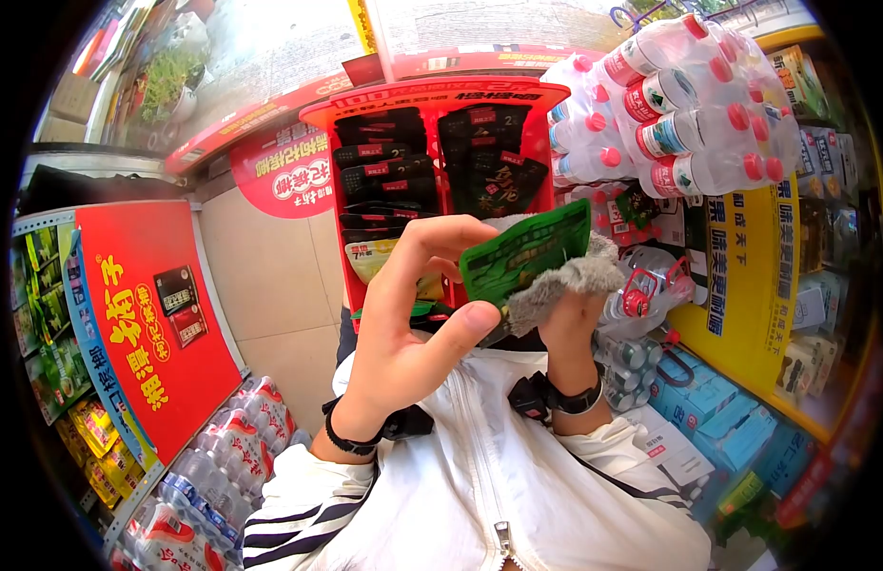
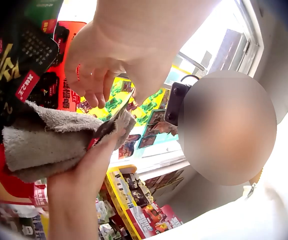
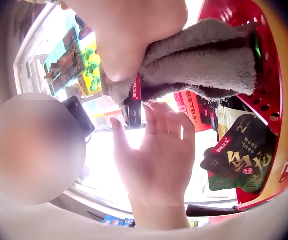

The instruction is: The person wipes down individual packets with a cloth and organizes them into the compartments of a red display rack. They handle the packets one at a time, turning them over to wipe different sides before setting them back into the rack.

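Observation:
A flat green packet (image 1: 527, 249) stands tilted in front of my chest in the head view, its printed face showing. My right hand (image 1: 569, 325) grips it together with a folded grey cloth (image 1: 594, 276); the cloth hides most of those fingers. The packet appears edge-on beside the cloth (image 2: 49, 142) in the left wrist view. My left hand (image 1: 403, 319) is at the packet's left side, fingers loosely bent and thumb apart from them. In the right wrist view that left hand (image 3: 156, 155) has its fingertips close to the packet's dark end (image 3: 132, 107), holding nothing.
Just beyond the hands stands a red display box (image 1: 437, 195) with rows of dark packets (image 1: 384, 171). Wrapped water bottles (image 1: 679, 114) are stacked at right, by a yellow shelf panel (image 1: 746, 276). At left are a red sign panel (image 1: 156, 324) and bottle packs (image 1: 213, 466).

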Demonstrator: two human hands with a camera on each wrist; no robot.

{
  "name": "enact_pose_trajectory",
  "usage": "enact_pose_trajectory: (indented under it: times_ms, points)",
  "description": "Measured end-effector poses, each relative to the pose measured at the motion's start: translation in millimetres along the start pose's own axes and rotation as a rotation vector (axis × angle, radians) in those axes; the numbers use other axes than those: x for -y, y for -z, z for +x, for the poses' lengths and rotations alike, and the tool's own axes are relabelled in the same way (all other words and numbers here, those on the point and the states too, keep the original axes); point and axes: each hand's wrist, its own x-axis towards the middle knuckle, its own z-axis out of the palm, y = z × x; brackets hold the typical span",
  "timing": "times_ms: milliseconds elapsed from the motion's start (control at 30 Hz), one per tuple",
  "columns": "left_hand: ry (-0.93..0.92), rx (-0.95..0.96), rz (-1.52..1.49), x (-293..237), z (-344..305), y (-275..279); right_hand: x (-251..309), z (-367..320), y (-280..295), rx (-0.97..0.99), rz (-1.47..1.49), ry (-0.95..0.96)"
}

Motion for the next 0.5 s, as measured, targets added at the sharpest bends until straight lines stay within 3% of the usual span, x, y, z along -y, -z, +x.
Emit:
enact_pose_trajectory:
  times_ms: [67,133,200,267,367,500]
  points:
    - [0.068,0.049,0.17,2.9,-1.2,7.0,8.4,4.0,0.9,-0.002,0.059,-0.025]
    - [0.066,0.037,0.244,-1.3,1.5,5.2,17.5,12.4,3.6,0.145,-0.044,0.004]
    - [0.005,0.208,0.537,2.7,2.6,10.4,18.4,15.1,-0.5,0.143,-0.068,0.037]
    - [-0.025,0.158,0.54,9.5,0.1,6.0,25.7,17.9,-9.5,-0.006,-0.013,0.003]
    - [0.026,0.102,0.539,10.3,1.0,6.8,21.9,18.9,-8.1,0.023,-0.121,0.123]
    - [0.055,0.083,0.499,11.9,-1.2,9.6,29.8,19.9,-10.0,0.016,0.09,0.018]
